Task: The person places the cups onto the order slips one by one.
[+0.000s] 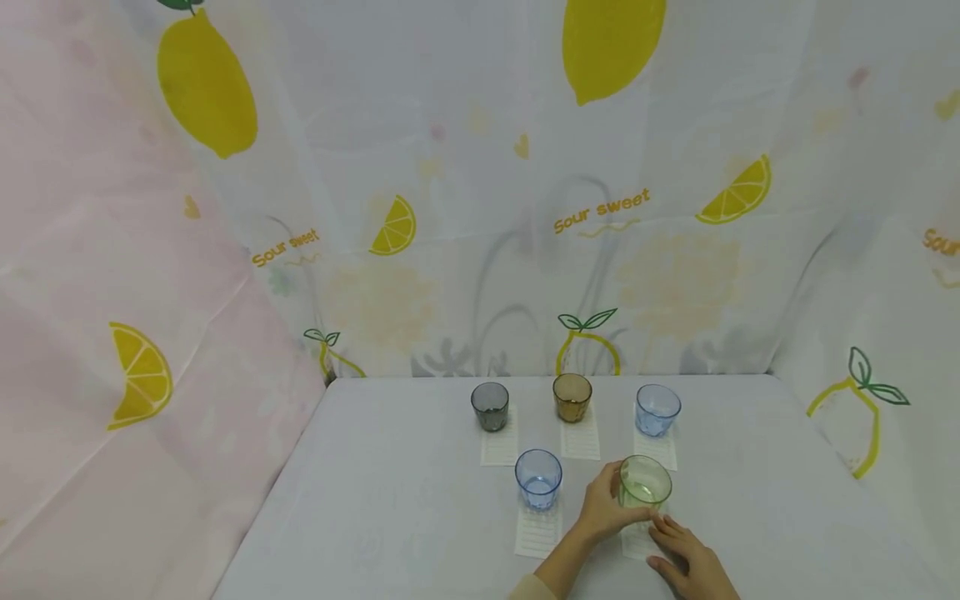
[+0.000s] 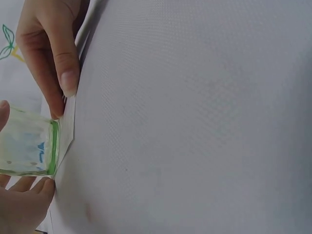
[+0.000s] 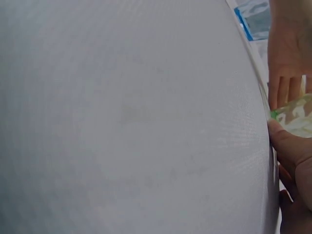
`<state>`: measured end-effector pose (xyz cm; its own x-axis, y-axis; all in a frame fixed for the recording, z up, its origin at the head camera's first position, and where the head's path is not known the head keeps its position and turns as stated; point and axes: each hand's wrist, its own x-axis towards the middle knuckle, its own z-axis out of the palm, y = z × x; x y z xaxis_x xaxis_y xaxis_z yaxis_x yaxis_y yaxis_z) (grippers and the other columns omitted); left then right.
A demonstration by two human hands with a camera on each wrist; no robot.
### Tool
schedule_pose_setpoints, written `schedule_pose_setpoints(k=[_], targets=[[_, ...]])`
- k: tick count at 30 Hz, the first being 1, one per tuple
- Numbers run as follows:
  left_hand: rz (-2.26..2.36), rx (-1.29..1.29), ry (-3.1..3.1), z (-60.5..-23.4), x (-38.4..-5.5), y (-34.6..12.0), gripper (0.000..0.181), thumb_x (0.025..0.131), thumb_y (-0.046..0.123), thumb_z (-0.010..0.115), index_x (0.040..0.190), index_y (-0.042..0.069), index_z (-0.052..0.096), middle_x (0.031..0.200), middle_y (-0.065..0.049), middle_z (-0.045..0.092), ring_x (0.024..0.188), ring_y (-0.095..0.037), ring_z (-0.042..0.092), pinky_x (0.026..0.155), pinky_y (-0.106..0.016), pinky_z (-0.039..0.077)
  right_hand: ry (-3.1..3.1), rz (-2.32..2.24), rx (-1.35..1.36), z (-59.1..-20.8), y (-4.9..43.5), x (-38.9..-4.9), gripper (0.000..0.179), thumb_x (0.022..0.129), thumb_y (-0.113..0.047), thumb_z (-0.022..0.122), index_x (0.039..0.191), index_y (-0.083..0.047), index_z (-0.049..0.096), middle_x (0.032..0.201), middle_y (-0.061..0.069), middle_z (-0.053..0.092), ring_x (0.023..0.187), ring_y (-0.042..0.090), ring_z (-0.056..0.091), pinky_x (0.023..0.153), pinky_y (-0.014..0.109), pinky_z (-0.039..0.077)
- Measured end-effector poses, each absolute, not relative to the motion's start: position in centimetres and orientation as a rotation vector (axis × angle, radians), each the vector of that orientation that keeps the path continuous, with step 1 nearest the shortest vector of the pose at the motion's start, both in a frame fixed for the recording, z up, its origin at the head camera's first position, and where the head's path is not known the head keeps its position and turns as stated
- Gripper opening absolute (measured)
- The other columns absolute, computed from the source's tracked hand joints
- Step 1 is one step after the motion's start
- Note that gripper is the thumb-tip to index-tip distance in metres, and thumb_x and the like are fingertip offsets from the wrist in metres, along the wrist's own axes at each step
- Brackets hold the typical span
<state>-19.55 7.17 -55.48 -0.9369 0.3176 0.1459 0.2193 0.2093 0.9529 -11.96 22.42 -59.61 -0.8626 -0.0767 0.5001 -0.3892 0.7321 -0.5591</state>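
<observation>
A clear green drinking glass stands on a white paper strip at the front right of the group. My left hand holds this glass low down, thumb at the near side and fingers around its left. Close to the glass's base on the right, my right hand has its fingers extended and thumb apart. In the left wrist view, the right hand reaches down to the paper beside the green base; whether it pinches the paper is unclear. The right wrist view shows the glass only partly.
A blue glass stands left of my left hand, on its own paper strip. Behind are a grey glass, an amber glass and another blue glass, each with a strip. A lemon-print cloth hangs behind the white table.
</observation>
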Motion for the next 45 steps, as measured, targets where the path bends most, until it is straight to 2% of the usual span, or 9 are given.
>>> schedule_pose_setpoints(k=[11, 17, 23, 32, 34, 36, 39, 41, 45], targets=[[1.72, 0.54, 2.428, -55.6, -20.5, 7.4, 0.066, 0.065, 0.015, 0.085, 0.122, 0.01, 0.053, 0.114, -0.008, 0.065, 0.104, -0.01, 0.058, 0.089, -0.024, 0.046, -2.45, 0.921, 0.383, -59.7, 22.3, -12.0, 0.038, 0.058, -0.009, 0.085, 0.093, 0.001, 0.072, 0.116, -0.01, 0.058, 0.112, -0.006, 0.045, 0.092, -0.004, 0.02], [1.627, 0.519, 2.451, -55.2, -21.0, 7.6, 0.065, 0.065, 0.019, 0.085, 0.121, 0.015, 0.052, 0.114, -0.005, 0.064, 0.107, -0.009, 0.056, 0.09, -0.025, 0.046, -2.457, 0.91, 0.386, -59.6, 22.3, -12.0, 0.039, 0.059, -0.009, 0.084, 0.093, 0.002, 0.072, 0.115, 0.001, 0.063, 0.112, -0.006, 0.045, 0.092, -0.004, 0.019], [1.522, 0.507, 2.46, -54.9, -21.5, 7.7, 0.07, 0.067, 0.023, 0.084, 0.126, 0.016, 0.049, 0.114, -0.01, 0.064, 0.108, -0.014, 0.057, 0.09, -0.027, 0.047, -2.49, 0.911, 0.375, -59.4, 22.3, -12.0, 0.038, 0.06, -0.011, 0.084, 0.094, 0.002, 0.072, 0.107, 0.013, 0.068, 0.112, -0.003, 0.046, 0.092, -0.004, 0.018], [1.49, 0.504, 2.439, -54.6, -21.7, 8.0, 0.07, 0.068, 0.022, 0.084, 0.127, 0.017, 0.048, 0.115, -0.008, 0.064, 0.109, -0.013, 0.057, 0.09, -0.026, 0.047, -2.49, 0.919, 0.38, -59.4, 22.3, -11.9, 0.038, 0.06, -0.01, 0.084, 0.094, 0.002, 0.072, 0.11, 0.011, 0.067, 0.112, -0.006, 0.044, 0.092, -0.004, 0.019], [1.485, 0.507, 2.441, -54.7, -21.7, 8.1, 0.069, 0.068, 0.023, 0.084, 0.127, 0.017, 0.048, 0.115, -0.008, 0.063, 0.108, -0.013, 0.057, 0.088, -0.026, 0.048, -2.521, 0.915, 0.355, -59.2, 22.3, -11.8, 0.038, 0.061, -0.011, 0.084, 0.095, 0.001, 0.072, 0.109, 0.013, 0.067, 0.112, -0.004, 0.045, 0.091, -0.003, 0.024], [1.476, 0.511, 2.447, -54.8, -21.7, 8.1, 0.069, 0.068, 0.023, 0.084, 0.127, 0.017, 0.048, 0.115, -0.008, 0.063, 0.108, -0.013, 0.057, 0.088, -0.027, 0.048, -2.586, 0.909, 0.311, -59.0, 22.2, -11.7, 0.038, 0.063, -0.014, 0.084, 0.097, 0.0, 0.072, 0.109, 0.015, 0.067, 0.112, -0.001, 0.048, 0.089, 0.004, 0.037], [1.468, 0.496, 2.457, -55.1, -21.7, 8.1, 0.071, 0.068, 0.025, 0.084, 0.128, 0.018, 0.048, 0.118, -0.008, 0.062, 0.11, -0.014, 0.056, 0.088, -0.027, 0.048, -2.686, 0.898, 0.251, -58.5, 22.1, -11.6, 0.039, 0.066, -0.018, 0.083, 0.1, -0.001, 0.072, 0.112, 0.016, 0.066, 0.112, 0.01, 0.054, 0.086, 0.027, 0.052], [1.471, 0.487, 2.46, -55.2, -21.6, 8.1, 0.071, 0.068, 0.026, 0.084, 0.129, 0.018, 0.048, 0.118, -0.009, 0.062, 0.111, -0.015, 0.056, 0.089, -0.028, 0.048, -2.729, 0.888, 0.232, -58.3, 22.1, -11.6, 0.039, 0.068, -0.019, 0.082, 0.101, -0.001, 0.072, 0.113, 0.016, 0.066, 0.112, 0.016, 0.057, 0.084, 0.039, 0.053], [1.491, 0.477, 2.459, -55.2, -21.5, 8.1, 0.071, 0.068, 0.027, 0.084, 0.128, 0.019, 0.048, 0.118, -0.01, 0.062, 0.111, -0.016, 0.056, 0.089, -0.029, 0.048, -2.747, 0.872, 0.218, -58.0, 21.9, -11.6, 0.04, 0.068, -0.019, 0.082, 0.101, -0.001, 0.072, 0.113, 0.015, 0.066, 0.108, 0.023, 0.06, 0.084, 0.042, 0.053]])
